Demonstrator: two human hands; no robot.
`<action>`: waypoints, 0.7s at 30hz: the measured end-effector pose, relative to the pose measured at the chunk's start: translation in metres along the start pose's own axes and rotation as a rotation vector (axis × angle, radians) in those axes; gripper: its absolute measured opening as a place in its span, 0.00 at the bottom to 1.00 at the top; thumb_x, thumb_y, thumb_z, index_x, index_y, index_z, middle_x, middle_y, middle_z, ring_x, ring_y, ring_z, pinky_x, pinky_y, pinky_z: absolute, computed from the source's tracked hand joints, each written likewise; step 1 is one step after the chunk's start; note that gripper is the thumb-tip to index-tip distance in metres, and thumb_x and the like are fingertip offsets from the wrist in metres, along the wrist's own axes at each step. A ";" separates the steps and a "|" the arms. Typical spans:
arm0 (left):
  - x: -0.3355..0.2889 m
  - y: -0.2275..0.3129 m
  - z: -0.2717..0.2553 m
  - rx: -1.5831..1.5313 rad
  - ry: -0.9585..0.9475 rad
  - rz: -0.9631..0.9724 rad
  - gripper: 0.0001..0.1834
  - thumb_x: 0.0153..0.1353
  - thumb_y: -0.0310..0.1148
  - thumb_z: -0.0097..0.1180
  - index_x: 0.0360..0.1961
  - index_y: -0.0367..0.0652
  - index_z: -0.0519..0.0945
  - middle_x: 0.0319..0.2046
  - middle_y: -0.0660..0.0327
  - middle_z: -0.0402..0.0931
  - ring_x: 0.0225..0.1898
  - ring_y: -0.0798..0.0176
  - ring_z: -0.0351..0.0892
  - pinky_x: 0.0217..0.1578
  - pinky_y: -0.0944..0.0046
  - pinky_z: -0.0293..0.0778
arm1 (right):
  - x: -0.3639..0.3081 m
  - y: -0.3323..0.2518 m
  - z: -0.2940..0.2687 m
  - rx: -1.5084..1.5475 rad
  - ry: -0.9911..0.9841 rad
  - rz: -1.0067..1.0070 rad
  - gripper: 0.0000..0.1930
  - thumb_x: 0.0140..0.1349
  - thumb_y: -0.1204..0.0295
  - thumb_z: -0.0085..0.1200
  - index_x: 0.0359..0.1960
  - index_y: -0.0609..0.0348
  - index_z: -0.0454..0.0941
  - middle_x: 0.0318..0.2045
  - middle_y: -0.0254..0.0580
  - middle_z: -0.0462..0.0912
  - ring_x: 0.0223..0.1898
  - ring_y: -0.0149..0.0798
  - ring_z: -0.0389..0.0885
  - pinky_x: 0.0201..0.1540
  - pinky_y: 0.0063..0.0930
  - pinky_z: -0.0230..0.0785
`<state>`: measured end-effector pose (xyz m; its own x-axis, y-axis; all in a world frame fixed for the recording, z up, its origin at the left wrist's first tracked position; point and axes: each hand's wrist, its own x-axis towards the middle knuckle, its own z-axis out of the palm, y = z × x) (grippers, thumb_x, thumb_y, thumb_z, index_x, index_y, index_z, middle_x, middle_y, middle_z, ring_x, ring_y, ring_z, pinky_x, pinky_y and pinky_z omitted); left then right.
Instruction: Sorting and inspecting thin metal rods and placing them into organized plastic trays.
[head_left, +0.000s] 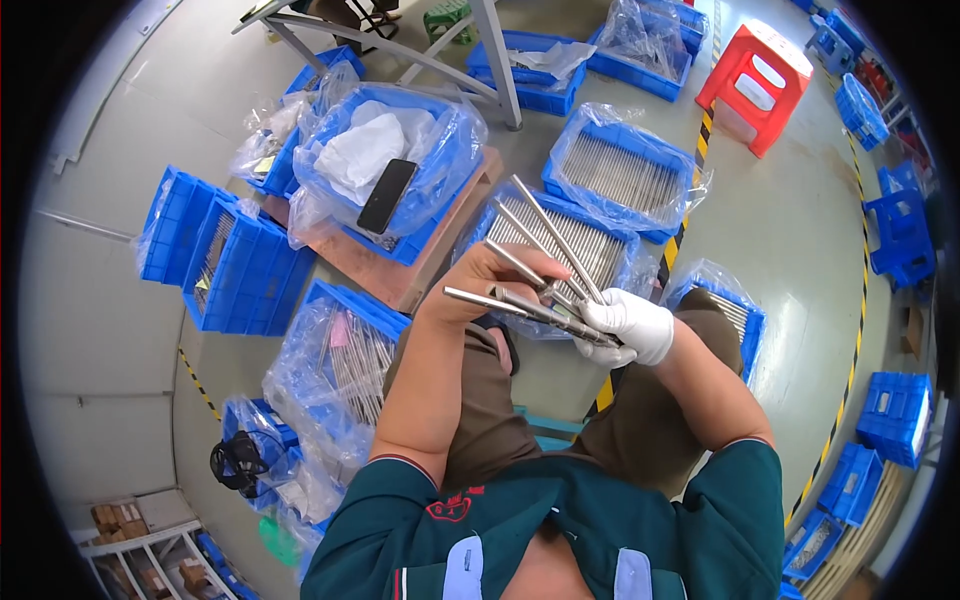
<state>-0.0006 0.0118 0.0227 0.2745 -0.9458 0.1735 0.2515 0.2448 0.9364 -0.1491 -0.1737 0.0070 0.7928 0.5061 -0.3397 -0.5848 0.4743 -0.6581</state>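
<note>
Straight rods are laid in rows in 2 plastic-lined blue containers, the near crate (632, 250) and the far crate (552, 179), while loose rods and a pink slip (340, 330) are held in the left-side crate (372, 312), and white sheeting (362, 155) topped by a black phone (387, 197) is contained in another. Over the near crate's closer edge, a fanned bunch of metal rods (559, 239) is clasped by both hands, close together: the bare left hand (487, 282) is curled around some, and their lower ends are gripped by the white-gloved right hand (637, 325), both forearms being angled inward.
</note>
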 end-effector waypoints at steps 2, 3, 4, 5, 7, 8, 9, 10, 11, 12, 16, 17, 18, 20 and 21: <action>0.001 0.006 0.008 0.172 0.072 0.044 0.15 0.48 0.16 0.55 0.39 0.34 0.79 0.35 0.62 0.77 0.36 0.69 0.76 0.36 0.74 0.71 | -0.001 -0.001 -0.003 0.032 -0.022 0.007 0.23 0.61 0.51 0.49 0.25 0.62 0.74 0.09 0.34 0.66 0.06 0.23 0.57 0.09 0.16 0.46; -0.002 0.007 0.009 0.151 0.179 0.057 0.16 0.48 0.16 0.54 0.40 0.33 0.78 0.35 0.62 0.77 0.34 0.70 0.76 0.35 0.74 0.71 | -0.001 -0.001 -0.004 0.034 -0.046 0.008 0.23 0.61 0.51 0.49 0.25 0.62 0.74 0.09 0.34 0.66 0.06 0.23 0.57 0.09 0.16 0.46; -0.005 0.009 0.007 0.130 0.285 0.071 0.16 0.47 0.16 0.52 0.41 0.33 0.77 0.35 0.61 0.77 0.33 0.71 0.75 0.35 0.75 0.71 | -0.001 0.001 -0.006 0.035 -0.069 0.009 0.23 0.61 0.51 0.49 0.24 0.61 0.74 0.09 0.34 0.66 0.06 0.23 0.57 0.09 0.16 0.46; -0.010 0.012 -0.007 -0.015 0.251 0.201 0.18 0.47 0.17 0.50 0.43 0.31 0.75 0.31 0.61 0.75 0.29 0.71 0.74 0.31 0.74 0.70 | -0.002 0.002 -0.009 0.024 -0.071 0.032 0.23 0.61 0.51 0.49 0.24 0.61 0.74 0.09 0.34 0.67 0.07 0.23 0.57 0.10 0.16 0.46; -0.012 0.023 -0.021 -0.111 0.255 0.472 0.22 0.55 0.39 0.60 0.44 0.32 0.74 0.21 0.67 0.68 0.20 0.74 0.63 0.23 0.74 0.63 | 0.000 0.005 -0.005 0.005 -0.019 0.107 0.23 0.61 0.50 0.49 0.24 0.61 0.74 0.10 0.34 0.67 0.07 0.23 0.58 0.10 0.16 0.46; -0.015 0.027 -0.026 -0.045 0.350 0.411 0.29 0.53 0.48 0.60 0.45 0.32 0.74 0.20 0.67 0.67 0.19 0.75 0.60 0.21 0.74 0.59 | 0.001 0.006 -0.004 -0.008 -0.029 0.117 0.23 0.61 0.50 0.49 0.24 0.61 0.74 0.10 0.34 0.67 0.08 0.23 0.58 0.10 0.16 0.46; -0.014 0.025 -0.026 -0.027 0.371 0.371 0.28 0.53 0.46 0.60 0.45 0.32 0.74 0.20 0.67 0.67 0.19 0.75 0.60 0.21 0.74 0.58 | 0.002 0.007 -0.003 -0.030 -0.026 0.130 0.23 0.61 0.50 0.49 0.24 0.61 0.74 0.10 0.33 0.67 0.08 0.23 0.58 0.10 0.16 0.46; -0.012 0.019 -0.025 -0.009 0.393 0.331 0.27 0.54 0.45 0.61 0.45 0.32 0.73 0.20 0.67 0.67 0.20 0.75 0.60 0.21 0.75 0.57 | 0.004 0.008 -0.002 -0.052 -0.024 0.143 0.23 0.61 0.50 0.48 0.24 0.61 0.74 0.10 0.33 0.67 0.08 0.23 0.59 0.10 0.16 0.47; -0.012 0.012 -0.027 -0.019 0.378 0.300 0.27 0.54 0.44 0.61 0.45 0.32 0.74 0.20 0.67 0.66 0.20 0.75 0.60 0.21 0.76 0.57 | 0.004 0.009 0.000 -0.091 -0.021 0.136 0.23 0.62 0.51 0.48 0.24 0.61 0.74 0.10 0.32 0.67 0.09 0.22 0.59 0.11 0.16 0.47; -0.012 0.012 -0.026 -0.019 0.380 0.301 0.27 0.54 0.44 0.61 0.45 0.32 0.74 0.20 0.67 0.66 0.20 0.75 0.60 0.21 0.76 0.57 | 0.004 0.009 0.000 -0.092 -0.023 0.139 0.23 0.62 0.51 0.48 0.24 0.61 0.74 0.10 0.32 0.67 0.09 0.22 0.59 0.11 0.16 0.47; -0.013 0.013 -0.027 -0.118 0.250 0.235 0.25 0.54 0.43 0.61 0.45 0.32 0.74 0.21 0.67 0.68 0.21 0.75 0.62 0.22 0.76 0.58 | 0.005 0.008 0.003 -0.087 -0.027 0.145 0.23 0.63 0.51 0.47 0.23 0.61 0.74 0.10 0.32 0.66 0.09 0.23 0.59 0.11 0.16 0.47; -0.013 0.013 -0.028 -0.139 0.226 0.234 0.25 0.54 0.42 0.61 0.45 0.32 0.74 0.22 0.66 0.69 0.21 0.76 0.62 0.22 0.76 0.59 | 0.006 0.008 0.004 -0.080 -0.023 0.150 0.23 0.63 0.51 0.47 0.23 0.61 0.74 0.10 0.33 0.66 0.09 0.23 0.59 0.11 0.16 0.47; -0.014 0.012 -0.029 -0.138 0.227 0.236 0.25 0.54 0.42 0.61 0.45 0.32 0.74 0.22 0.66 0.69 0.21 0.76 0.62 0.22 0.76 0.59 | 0.006 0.007 0.004 -0.082 -0.024 0.151 0.23 0.63 0.51 0.47 0.23 0.61 0.74 0.10 0.33 0.66 0.09 0.23 0.59 0.11 0.16 0.47; -0.014 0.009 -0.032 -0.174 0.215 0.270 0.24 0.55 0.41 0.61 0.45 0.32 0.74 0.23 0.65 0.71 0.21 0.76 0.64 0.23 0.75 0.60 | 0.006 0.007 0.002 -0.070 -0.007 0.140 0.24 0.63 0.51 0.47 0.23 0.62 0.74 0.10 0.33 0.66 0.09 0.23 0.59 0.11 0.16 0.47; -0.014 0.010 -0.032 -0.174 0.216 0.269 0.24 0.55 0.41 0.61 0.45 0.32 0.74 0.23 0.65 0.71 0.21 0.76 0.64 0.23 0.75 0.60 | 0.005 0.006 0.001 -0.070 -0.007 0.141 0.24 0.63 0.51 0.47 0.23 0.62 0.74 0.10 0.33 0.66 0.09 0.23 0.59 0.11 0.16 0.47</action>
<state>0.0276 0.0343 0.0198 0.5367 -0.7804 0.3207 0.2924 0.5286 0.7969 -0.1493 -0.1673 0.0020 0.7021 0.5695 -0.4275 -0.6767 0.3469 -0.6494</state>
